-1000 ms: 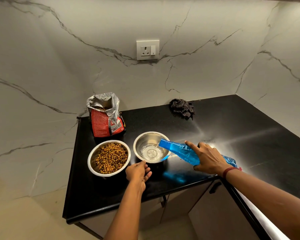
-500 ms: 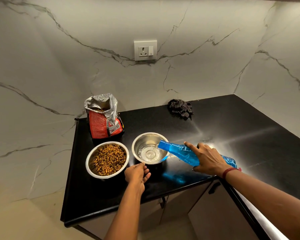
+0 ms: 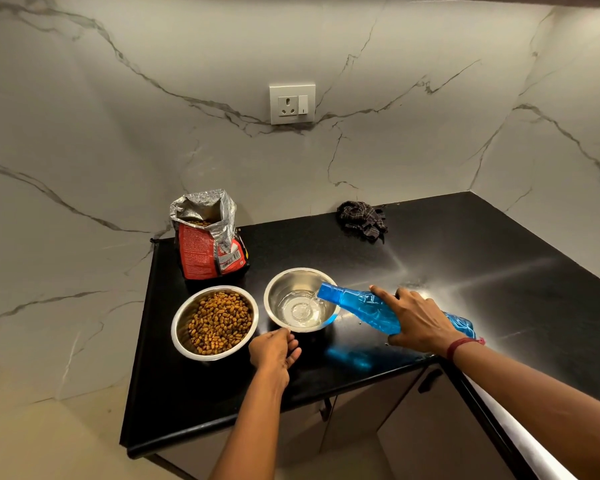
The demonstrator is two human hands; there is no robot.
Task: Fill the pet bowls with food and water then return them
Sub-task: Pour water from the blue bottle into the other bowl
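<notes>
Your right hand (image 3: 421, 320) grips the tilted blue bottle (image 3: 359, 303), mouth over the water bowl (image 3: 300, 299); your left hand (image 3: 274, 349) pinches that bowl's near rim.

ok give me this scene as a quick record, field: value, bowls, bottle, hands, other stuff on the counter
food bowl: steel, full of brown kibble, left of the water bowl
water bowl: steel, shallow water in the bottom
bottle: blue plastic, tipped, mouth over the water bowl's rim, water pouring
right hand: grip closed on the bottle
left hand: at the water bowl's near rim, steadying it
food bag: red, foil top open, upright behind the food bowl
cloth: dark, crumpled by the back wall
counter: black, glossy
</notes>
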